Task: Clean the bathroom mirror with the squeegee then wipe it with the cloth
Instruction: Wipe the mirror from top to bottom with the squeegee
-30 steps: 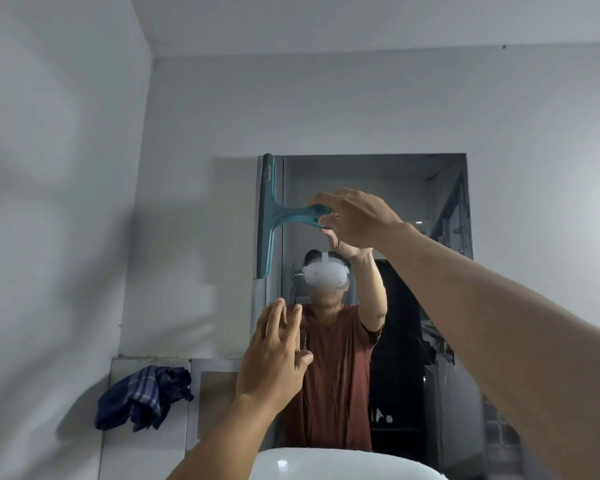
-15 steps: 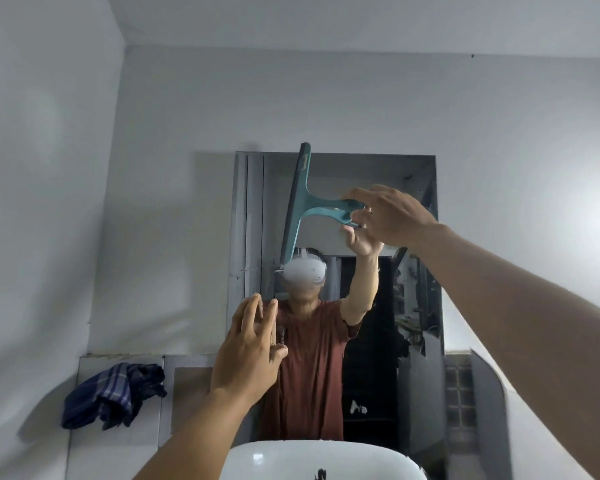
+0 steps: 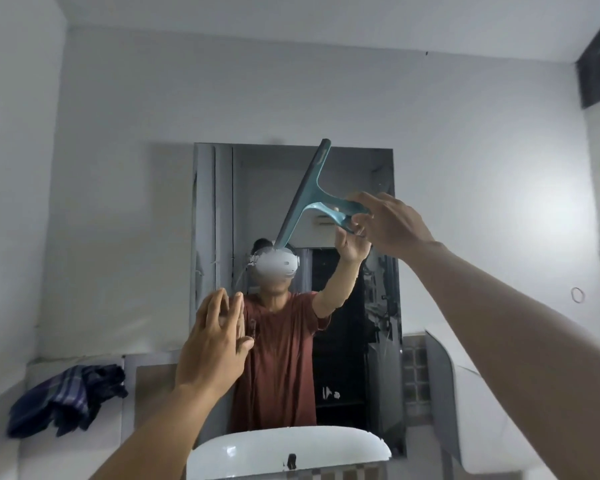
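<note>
The teal squeegee (image 3: pixel 305 199), clamped in the right hand (image 3: pixel 392 225), has swept rightward across the mirror (image 3: pixel 378 174), tilting; left hand (image 3: pixel 212 344) hovers empty, fingers spread; checked cloth (image 3: pixel 66 398) awaits.

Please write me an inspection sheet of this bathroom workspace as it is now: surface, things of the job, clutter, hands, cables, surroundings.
Surface: mirror on the wall, upright; reflects the person; vertical streaks near its left edge.
Job's things: teal squeegee, blade tilted across the upper mirror; whether it touches the glass cannot be told. Dark checked cloth lies crumpled on the ledge at lower left, untouched.
Clutter: small ring on the right wall.
Hands: right hand grips the squeegee handle; left hand open, fingers spread, near the lower mirror, holding nothing.
Cables: nothing seen.
Surroundings: white sink below the mirror; plain grey walls.
</note>
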`<state>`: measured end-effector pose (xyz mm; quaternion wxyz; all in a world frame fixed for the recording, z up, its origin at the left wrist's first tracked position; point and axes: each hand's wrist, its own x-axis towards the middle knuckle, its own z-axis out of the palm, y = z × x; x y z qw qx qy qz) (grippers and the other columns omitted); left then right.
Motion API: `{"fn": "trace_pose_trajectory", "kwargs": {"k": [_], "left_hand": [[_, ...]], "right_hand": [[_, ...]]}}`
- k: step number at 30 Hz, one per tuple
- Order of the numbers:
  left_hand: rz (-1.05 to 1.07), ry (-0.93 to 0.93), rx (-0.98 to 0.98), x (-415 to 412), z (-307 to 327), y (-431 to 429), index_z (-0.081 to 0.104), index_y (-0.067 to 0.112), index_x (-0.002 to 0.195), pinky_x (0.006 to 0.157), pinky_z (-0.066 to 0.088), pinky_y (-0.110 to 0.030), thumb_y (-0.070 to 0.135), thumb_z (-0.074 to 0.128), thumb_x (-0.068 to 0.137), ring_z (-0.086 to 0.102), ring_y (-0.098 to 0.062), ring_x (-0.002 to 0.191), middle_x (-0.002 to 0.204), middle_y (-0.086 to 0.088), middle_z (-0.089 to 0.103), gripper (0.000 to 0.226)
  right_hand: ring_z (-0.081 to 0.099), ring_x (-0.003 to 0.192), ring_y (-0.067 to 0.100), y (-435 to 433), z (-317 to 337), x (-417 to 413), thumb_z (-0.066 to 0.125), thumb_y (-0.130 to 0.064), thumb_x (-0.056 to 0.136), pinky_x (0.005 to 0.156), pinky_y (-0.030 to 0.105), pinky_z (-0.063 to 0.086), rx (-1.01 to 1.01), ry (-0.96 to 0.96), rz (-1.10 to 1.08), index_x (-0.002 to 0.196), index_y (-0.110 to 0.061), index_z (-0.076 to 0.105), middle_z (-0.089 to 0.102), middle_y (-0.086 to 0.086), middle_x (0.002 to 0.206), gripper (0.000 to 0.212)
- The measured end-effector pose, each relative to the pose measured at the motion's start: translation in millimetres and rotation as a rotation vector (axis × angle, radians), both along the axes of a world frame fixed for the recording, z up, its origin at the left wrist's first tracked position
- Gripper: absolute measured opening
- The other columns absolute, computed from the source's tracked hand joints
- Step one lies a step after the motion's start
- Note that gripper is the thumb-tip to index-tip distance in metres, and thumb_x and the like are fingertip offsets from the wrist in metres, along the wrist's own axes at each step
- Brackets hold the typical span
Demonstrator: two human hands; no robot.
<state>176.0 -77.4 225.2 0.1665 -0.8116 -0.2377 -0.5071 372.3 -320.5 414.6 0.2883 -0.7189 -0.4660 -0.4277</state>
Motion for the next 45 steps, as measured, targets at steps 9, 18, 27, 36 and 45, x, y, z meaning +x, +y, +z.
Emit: {"fn": "trace_pose_trajectory", "kwargs": {"k": [9, 18, 27, 36, 45], "left_hand": [[-0.011, 0.006, -0.02, 0.7, -0.3, -0.1, 0.044, 0.008, 0.149, 0.09, 0.057, -0.052, 0.035, 0.087, 0.073, 0.034, -0.042, 0.141, 0.149, -0.024, 0.037, 0.091], [-0.018, 0.016, -0.04, -0.5, 0.7, -0.7, 0.044, 0.008, 0.148, 0.094, 0.054, -0.055, 0.032, 0.088, 0.071, 0.033, -0.043, 0.141, 0.15, -0.025, 0.036, 0.092], [-0.035, 0.027, -0.055, -2.6, 3.2, -3.1, 0.045, 0.007, 0.147, 0.096, 0.054, -0.057, 0.032, 0.088, 0.071, 0.033, -0.043, 0.141, 0.149, -0.023, 0.036, 0.09], [0.005, 0.074, 0.002, -19.5, -8.0, -1.3, 0.043, 0.005, 0.146, 0.109, 0.044, -0.052, 0.037, 0.083, 0.076, 0.038, -0.043, 0.137, 0.146, -0.023, 0.036, 0.087], [0.021, 0.144, -0.043, -25.3, -25.0, -2.4, 0.048, 0.004, 0.144, 0.094, 0.054, -0.053, 0.027, 0.088, 0.068, 0.042, -0.045, 0.132, 0.145, -0.026, 0.04, 0.089]], "right_hand": [[0.061, 0.095, 0.027, -17.2, -15.1, 13.9, 0.05, -0.027, 0.104, 0.075, 0.035, 0.046, 0.116, 0.138, -0.056, 0.143, -0.037, 0.047, 0.061, 0.006, 0.117, 0.041], [0.059, 0.093, 0.028, -15.1, -28.7, 4.0, 0.045, -0.029, 0.103, 0.076, 0.037, 0.046, 0.203, 0.275, -0.04, 0.143, -0.039, 0.046, 0.061, 0.008, 0.118, 0.041], [0.063, 0.084, 0.028, 0.7, -50.1, -6.1, 0.041, -0.027, 0.103, 0.066, 0.037, 0.048, 0.312, 0.379, -0.039, 0.131, -0.036, 0.05, 0.065, 0.007, 0.107, 0.03], [0.066, 0.076, 0.03, 23.2, -77.0, -26.0, 0.043, -0.025, 0.102, 0.071, 0.045, 0.058, 0.37, 0.461, 0.002, 0.123, -0.031, 0.046, 0.068, 0.007, 0.094, 0.021], [0.066, 0.08, 0.028, 34.9, -105.2, -40.5, 0.053, -0.023, 0.102, 0.072, 0.042, 0.056, 0.423, 0.53, 0.096, 0.134, -0.029, 0.043, 0.06, 0.001, 0.094, 0.034]]}}
